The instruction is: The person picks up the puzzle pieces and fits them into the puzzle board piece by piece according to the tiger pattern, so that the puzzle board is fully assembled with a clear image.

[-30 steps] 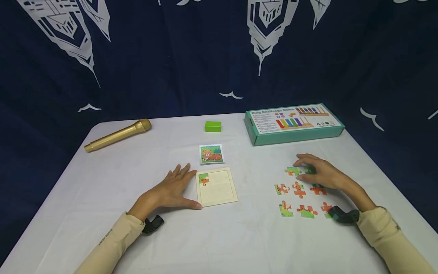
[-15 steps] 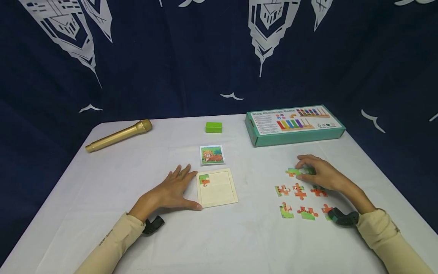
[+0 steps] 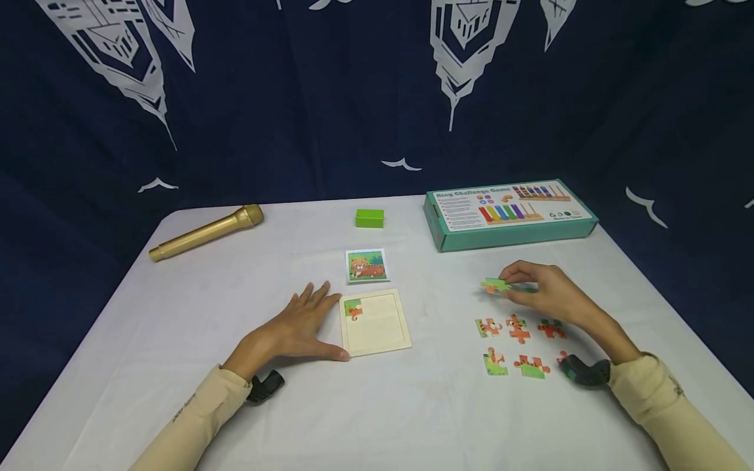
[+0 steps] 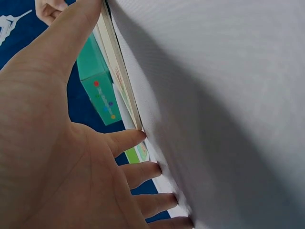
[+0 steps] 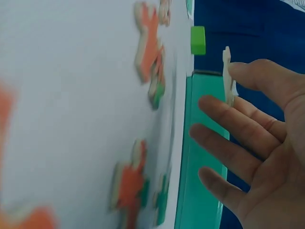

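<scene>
Gold microphone (image 3: 206, 233) laid at left; teal game box (image 3: 518, 234) at right; green block (image 3: 370, 218) set between; navy curtain (image 3: 330, 98) hung behind.

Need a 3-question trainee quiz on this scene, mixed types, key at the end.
1. Multiple choice: what is the right hand pinching?
A) The gold microphone
B) A puzzle piece
C) The teal game box

2. True or false: in the head view, the only piece inside the puzzle board is in its lower-right corner.

3. Short answer: in the head view, what lies between the puzzle board and the green block?

Key:
1. B.
2. False; the inset piece is in the upper-left corner.
3. The tiger picture card.
</scene>
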Demonstrator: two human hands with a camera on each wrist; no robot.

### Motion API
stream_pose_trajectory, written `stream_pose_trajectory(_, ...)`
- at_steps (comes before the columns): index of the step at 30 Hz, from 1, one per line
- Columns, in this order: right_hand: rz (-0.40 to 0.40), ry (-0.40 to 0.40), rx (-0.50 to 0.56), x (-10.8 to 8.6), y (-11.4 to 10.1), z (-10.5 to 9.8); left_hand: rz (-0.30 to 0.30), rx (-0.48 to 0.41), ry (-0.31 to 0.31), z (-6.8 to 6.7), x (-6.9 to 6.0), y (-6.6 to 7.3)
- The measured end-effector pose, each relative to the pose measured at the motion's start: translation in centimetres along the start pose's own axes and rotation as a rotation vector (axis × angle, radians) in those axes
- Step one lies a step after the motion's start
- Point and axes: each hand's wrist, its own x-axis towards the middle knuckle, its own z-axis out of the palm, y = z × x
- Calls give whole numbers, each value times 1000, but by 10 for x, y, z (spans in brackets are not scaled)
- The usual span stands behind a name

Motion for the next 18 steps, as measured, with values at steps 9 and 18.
stream_pose_trajectory(9,-102,-24,17,18,-32,4,2,4,1,-1,1,0)
stream_pose_trajectory(18,-257,-71,58,47,-75,32,2,2,-2,-1,0,0)
